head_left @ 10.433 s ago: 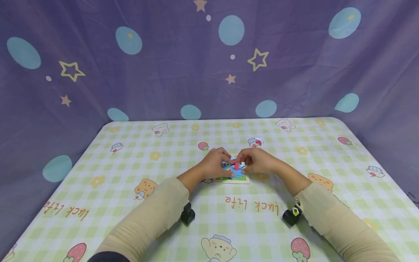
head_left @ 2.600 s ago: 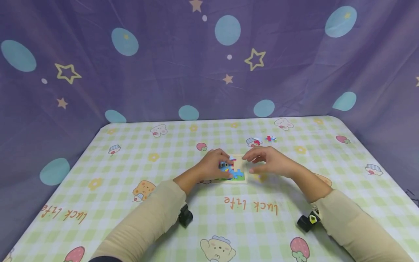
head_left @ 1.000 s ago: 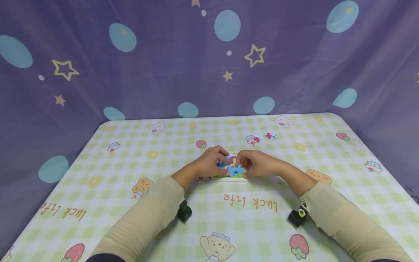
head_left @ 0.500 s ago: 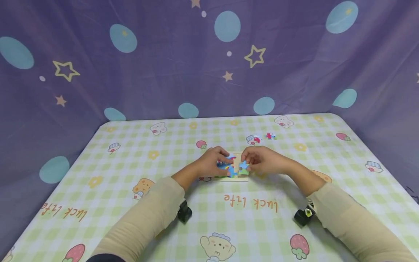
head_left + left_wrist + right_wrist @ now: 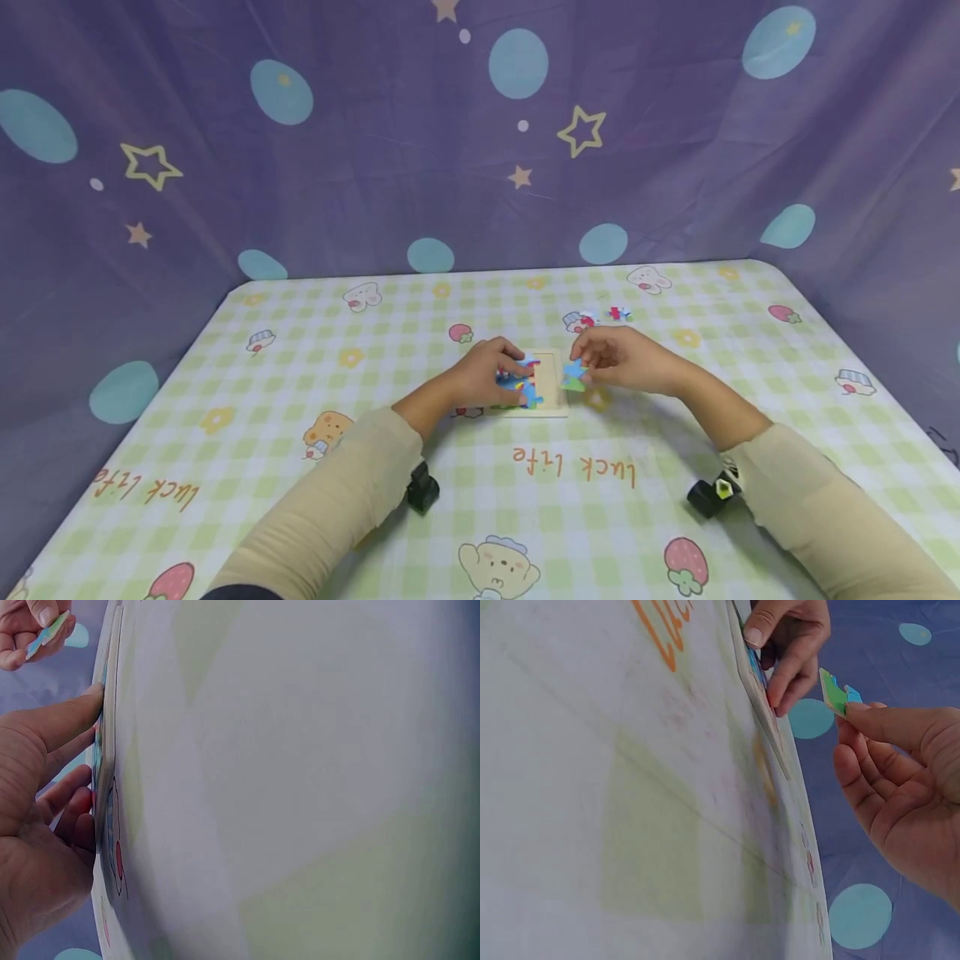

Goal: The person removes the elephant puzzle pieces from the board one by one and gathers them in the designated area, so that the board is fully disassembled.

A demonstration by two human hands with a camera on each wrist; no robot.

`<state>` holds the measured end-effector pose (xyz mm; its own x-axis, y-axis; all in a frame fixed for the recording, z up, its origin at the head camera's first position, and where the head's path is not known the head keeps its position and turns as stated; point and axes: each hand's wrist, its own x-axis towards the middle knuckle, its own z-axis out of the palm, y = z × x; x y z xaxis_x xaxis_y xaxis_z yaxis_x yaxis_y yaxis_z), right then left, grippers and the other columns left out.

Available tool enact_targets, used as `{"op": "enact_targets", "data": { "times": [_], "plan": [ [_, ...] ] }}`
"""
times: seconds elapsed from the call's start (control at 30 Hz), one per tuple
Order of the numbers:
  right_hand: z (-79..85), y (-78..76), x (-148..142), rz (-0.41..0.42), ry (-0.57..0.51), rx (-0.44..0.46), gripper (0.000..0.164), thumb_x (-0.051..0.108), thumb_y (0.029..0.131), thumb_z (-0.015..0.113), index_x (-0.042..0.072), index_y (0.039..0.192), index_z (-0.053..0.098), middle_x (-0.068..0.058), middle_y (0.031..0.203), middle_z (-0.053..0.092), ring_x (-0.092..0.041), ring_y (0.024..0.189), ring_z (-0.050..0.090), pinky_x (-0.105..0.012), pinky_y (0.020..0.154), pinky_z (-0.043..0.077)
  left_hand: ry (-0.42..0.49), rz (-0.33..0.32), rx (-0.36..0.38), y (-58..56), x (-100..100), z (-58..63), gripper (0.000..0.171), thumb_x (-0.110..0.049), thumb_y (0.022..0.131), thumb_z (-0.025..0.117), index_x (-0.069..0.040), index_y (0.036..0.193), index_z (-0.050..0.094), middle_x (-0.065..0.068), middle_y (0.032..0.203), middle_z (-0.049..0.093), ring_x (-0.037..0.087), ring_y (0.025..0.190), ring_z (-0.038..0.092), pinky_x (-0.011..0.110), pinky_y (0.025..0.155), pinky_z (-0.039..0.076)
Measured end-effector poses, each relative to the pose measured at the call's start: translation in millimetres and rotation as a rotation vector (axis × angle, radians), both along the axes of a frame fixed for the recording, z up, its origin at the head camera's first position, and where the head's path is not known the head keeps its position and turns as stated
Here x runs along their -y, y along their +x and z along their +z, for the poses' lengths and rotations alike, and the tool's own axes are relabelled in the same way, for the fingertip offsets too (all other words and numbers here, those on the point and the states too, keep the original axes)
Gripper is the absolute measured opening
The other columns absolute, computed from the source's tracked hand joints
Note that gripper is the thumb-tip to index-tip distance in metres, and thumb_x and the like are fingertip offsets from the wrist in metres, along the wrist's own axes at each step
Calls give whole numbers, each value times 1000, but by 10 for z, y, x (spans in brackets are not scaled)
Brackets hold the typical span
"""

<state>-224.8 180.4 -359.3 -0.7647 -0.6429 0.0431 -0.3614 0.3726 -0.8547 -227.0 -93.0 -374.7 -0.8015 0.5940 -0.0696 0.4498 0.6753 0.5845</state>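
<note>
A small wooden jigsaw tray (image 5: 551, 412) lies mid-table, its right part bare wood. Joined picture pieces, mostly blue with some red, fill the left part; my left hand (image 5: 480, 373) partly covers them. That hand's thumb and fingertips rest on the pieces, as the left wrist view shows from the side. Just right of the tray, my right hand (image 5: 633, 360) pinches a blue and green jigsaw piece (image 5: 574, 375) between thumb and fingers. In the right wrist view this jigsaw piece (image 5: 834, 693) is tilted and held up clear of the tray (image 5: 757, 694).
Two loose jigsaw pieces lie behind the right hand: a red and white one (image 5: 588, 320) and a red and blue one (image 5: 619, 314). A checked cloth (image 5: 420, 550) with printed figures covers the table. A purple curtain (image 5: 375, 183) hangs behind it.
A red piece left the tray, and a second loose piece now lies at the back. The right hand has since lifted the blue and green piece out rightward. The left hand stays put.
</note>
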Motion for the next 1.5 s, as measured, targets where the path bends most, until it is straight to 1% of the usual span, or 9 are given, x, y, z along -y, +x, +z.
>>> {"op": "enact_targets", "data": {
  "times": [0.2, 0.37, 0.5, 0.6, 0.77, 0.97, 1.1, 1.27, 1.5],
  "plan": [
    [39, 14, -101, -46, -27, 37, 25, 3, 84, 76, 6, 106, 65, -10, 100, 65, -25, 90, 62, -32, 83, 53, -10, 4, -1, 11, -2, -1, 44, -24, 81, 82, -14, 122, 70, 3, 134, 51, 25, 123, 45, 40, 101, 40],
    [62, 19, -194, -88, -29, 22, 27, 3, 83, 77, 4, 107, 66, -12, 97, 64, -23, 90, 62, -31, 82, 53, -16, 6, 4, 6, 0, -10, 44, -24, 82, 82, -15, 123, 70, 2, 134, 51, 23, 122, 45, 38, 99, 41],
    [77, 23, -261, -116, -53, 8, 26, 2, 83, 76, 2, 107, 65, -22, 97, 63, -21, 87, 62, -29, 81, 53, -12, 9, 7, 6, -3, -8, 44, -25, 82, 82, -14, 123, 70, 2, 134, 51, 23, 122, 45, 38, 99, 41],
    [80, 25, -310, -129, -77, 7, 26, 2, 84, 76, 0, 108, 65, -24, 97, 63, -21, 87, 62, -28, 80, 53, -4, 15, 21, 10, -2, -11, 44, -24, 82, 81, -14, 123, 69, 2, 135, 50, 24, 122, 45, 38, 99, 41],
    [76, 31, -390, -164, -100, 9, 27, 5, 85, 75, 0, 109, 64, -15, 95, 64, -21, 87, 62, -28, 78, 54, 2, 16, 29, 6, 12, -31, 44, -24, 82, 81, -14, 123, 69, 2, 135, 50, 23, 122, 45, 38, 99, 42],
    [101, 36, -510, -227, -101, 3, 31, 9, 87, 74, -2, 114, 62, -18, 99, 63, -21, 88, 63, -29, 74, 54, -2, 11, 21, 4, 16, -30, 44, -25, 82, 81, -14, 123, 69, 2, 135, 50, 24, 125, 44, 39, 101, 40],
    [116, 28, -592, -265, -102, 14, 33, 14, 88, 74, 1, 117, 62, -20, 104, 63, -20, 90, 63, -33, 77, 55, -6, 13, 19, 0, 12, -30, 44, -25, 82, 81, -14, 123, 69, 2, 135, 50, 24, 125, 44, 39, 102, 40],
    [125, 10, -678, -319, -110, 37, 38, 18, 88, 75, 1, 120, 63, -10, 101, 66, -20, 90, 65, -37, 82, 55, -12, 15, 22, 2, 7, -19, 45, -25, 82, 81, -15, 124, 69, 1, 135, 50, 24, 126, 43, 39, 103, 39],
    [120, -41, -806, -398, -108, 30, 36, 20, 90, 73, 8, 123, 66, -6, 101, 69, -19, 88, 67, -31, 83, 54, -11, 12, 15, -7, 5, -22, 44, -25, 82, 81, -15, 123, 69, 1, 135, 50, 24, 126, 43, 38, 103, 39]
  ]
}}
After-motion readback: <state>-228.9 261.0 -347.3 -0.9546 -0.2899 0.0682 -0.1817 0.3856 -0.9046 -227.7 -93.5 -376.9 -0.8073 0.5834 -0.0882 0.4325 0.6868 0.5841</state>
